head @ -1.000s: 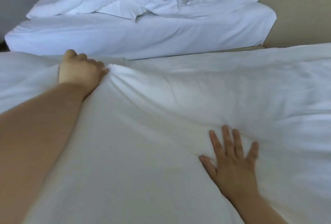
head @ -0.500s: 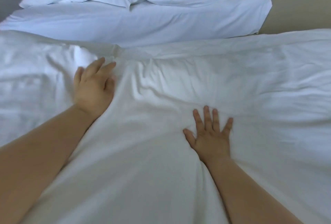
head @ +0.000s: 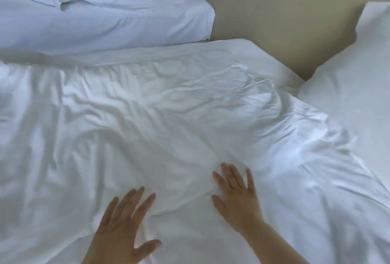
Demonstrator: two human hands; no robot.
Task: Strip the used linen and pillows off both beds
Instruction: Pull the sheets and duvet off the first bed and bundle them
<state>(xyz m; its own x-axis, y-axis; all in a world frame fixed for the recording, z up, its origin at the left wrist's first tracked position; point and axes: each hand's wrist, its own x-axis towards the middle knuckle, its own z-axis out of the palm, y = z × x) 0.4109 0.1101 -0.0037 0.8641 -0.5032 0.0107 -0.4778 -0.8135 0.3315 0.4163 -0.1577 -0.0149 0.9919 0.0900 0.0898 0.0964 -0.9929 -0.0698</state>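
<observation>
Sheet (head: 168,116) is ungripped now: the left hand (head: 122,228) has let go and, like the right hand (head: 236,198), presses spread-fingered, so stripping likely needs a fresh grip.

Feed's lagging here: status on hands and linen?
Left hand, right hand open, flat on sheet. Sheet not yet stripped. Pillow at right; far bed unstripped.

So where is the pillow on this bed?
In the head view the pillow is at the far right, against the beige wall, beside the rumpled sheet that the right hand rests on.
</observation>
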